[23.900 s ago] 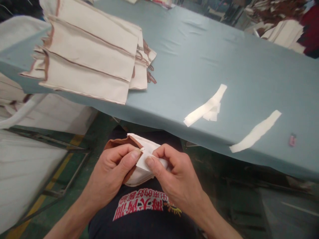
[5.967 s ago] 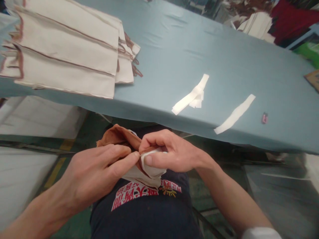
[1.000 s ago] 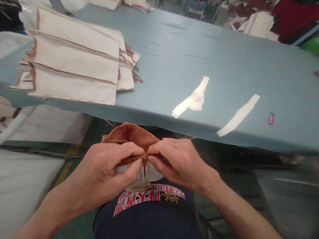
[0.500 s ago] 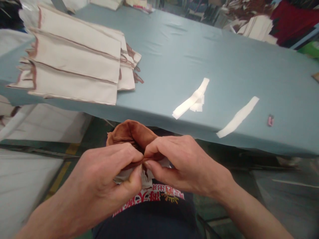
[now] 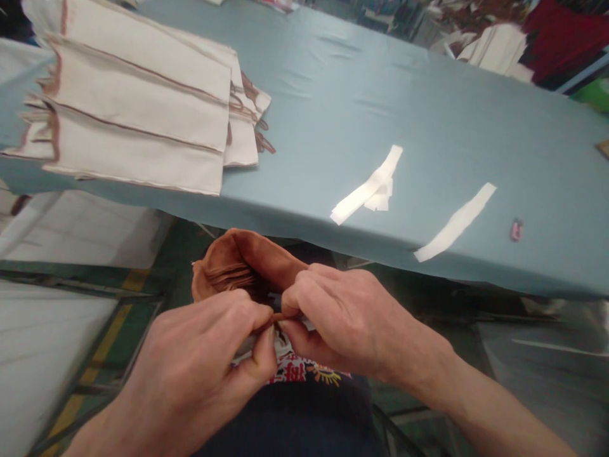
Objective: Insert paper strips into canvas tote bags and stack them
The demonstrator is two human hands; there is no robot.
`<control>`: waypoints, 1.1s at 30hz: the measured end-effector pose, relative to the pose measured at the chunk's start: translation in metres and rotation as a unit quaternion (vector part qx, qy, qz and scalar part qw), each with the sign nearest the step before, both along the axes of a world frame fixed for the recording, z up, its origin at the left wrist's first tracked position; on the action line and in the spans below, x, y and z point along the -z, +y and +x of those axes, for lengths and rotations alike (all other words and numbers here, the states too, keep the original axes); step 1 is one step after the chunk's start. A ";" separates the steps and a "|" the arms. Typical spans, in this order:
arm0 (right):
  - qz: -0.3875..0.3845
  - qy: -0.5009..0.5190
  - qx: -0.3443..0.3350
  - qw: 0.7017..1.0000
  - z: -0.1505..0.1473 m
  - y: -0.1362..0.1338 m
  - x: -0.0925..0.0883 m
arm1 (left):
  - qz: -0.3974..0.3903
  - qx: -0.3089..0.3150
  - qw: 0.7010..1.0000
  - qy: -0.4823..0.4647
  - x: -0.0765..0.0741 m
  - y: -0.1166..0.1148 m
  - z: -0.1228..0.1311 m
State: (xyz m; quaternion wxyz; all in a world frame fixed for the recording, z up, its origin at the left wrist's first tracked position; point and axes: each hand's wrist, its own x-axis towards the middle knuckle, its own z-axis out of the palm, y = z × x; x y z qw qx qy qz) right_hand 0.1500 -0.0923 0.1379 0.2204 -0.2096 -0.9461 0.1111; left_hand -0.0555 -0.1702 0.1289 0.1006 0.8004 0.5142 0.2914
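My left hand is closed, thumb and forefinger pinching the edge of a brown cloth piece over my lap. Close beside it, my right hand pinches the same edge, so a short stretch of brown edge shows between the fingertips. The cloth rises in a curved, open fold behind both hands, with gathered, narrow brown pleats or strips inside. A whitish part below the fingers is mostly hidden by my hands.
The blue-green covered table lies ahead. On its left is a stack of cream cloth pieces with brown edging. White strips, another white strip and a small pink object lie near the front edge.
Both hands have moved slightly down with the pinched edge and a little apart. The brown cloth has spread wider to the left, showing more of its inside. The view has shifted slightly.
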 end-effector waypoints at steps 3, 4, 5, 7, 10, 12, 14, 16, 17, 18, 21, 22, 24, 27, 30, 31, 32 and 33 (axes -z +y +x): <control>0.043 0.021 0.016 0.999 -0.003 -0.002 0.006 | 0.021 -0.023 0.999 0.021 0.006 -0.004 0.002; 0.063 0.036 0.028 0.997 -0.005 -0.003 0.008 | 0.030 -0.032 0.999 0.025 0.008 -0.004 0.003; 0.080 0.052 0.040 0.995 -0.006 -0.004 0.011 | 0.040 -0.040 0.998 0.025 0.011 -0.005 0.003; 0.096 0.081 0.054 0.991 -0.008 -0.006 0.017 | 0.059 -0.048 0.997 0.021 0.016 -0.006 0.004; 0.079 0.105 0.030 0.991 -0.008 -0.009 0.023 | 0.079 -0.044 0.996 0.012 0.023 -0.008 0.006; 0.067 0.108 0.006 0.992 -0.006 -0.010 0.023 | 0.084 -0.033 0.996 0.006 0.027 -0.010 0.007; 0.061 0.103 -0.013 0.993 -0.003 -0.009 0.020 | 0.094 -0.029 0.995 -0.003 0.028 -0.011 0.008; 0.065 0.100 -0.033 0.992 0.000 -0.007 0.017 | 0.136 -0.030 0.990 -0.018 0.029 -0.011 0.009; 0.070 0.101 -0.044 0.991 0.001 -0.005 0.016 | 0.155 -0.031 0.987 -0.025 0.030 -0.010 0.010; 0.074 0.105 -0.050 0.990 0.002 -0.004 0.016 | 0.162 -0.034 0.986 -0.030 0.030 -0.009 0.011; 0.042 0.127 -0.015 0.991 0.004 -0.002 0.021 | 0.146 -0.048 0.987 -0.035 0.031 -0.005 0.011; 0.012 0.133 0.006 0.991 0.005 -0.003 0.024 | 0.139 -0.056 0.988 -0.036 0.031 -0.004 0.011; -0.052 0.142 0.040 0.988 0.006 -0.005 0.032 | 0.127 -0.055 0.990 -0.034 0.031 -0.003 0.010; -0.112 0.137 0.053 0.983 0.010 -0.009 0.040 | 0.091 -0.026 0.995 -0.031 0.031 -0.003 0.008; -0.157 0.124 0.034 0.979 0.016 -0.008 0.041 | 0.062 -0.013 0.997 -0.031 0.030 -0.003 0.009; -0.170 0.121 0.020 0.978 0.018 -0.007 0.040 | 0.056 -0.012 0.998 -0.027 0.028 -0.002 0.011; -0.181 0.114 0.006 0.977 0.021 -0.005 0.039 | 0.057 -0.010 0.998 -0.024 0.027 -0.001 0.014; -0.189 0.104 -0.008 0.977 0.023 -0.004 0.038 | 0.060 -0.006 0.998 -0.022 0.025 0.000 0.017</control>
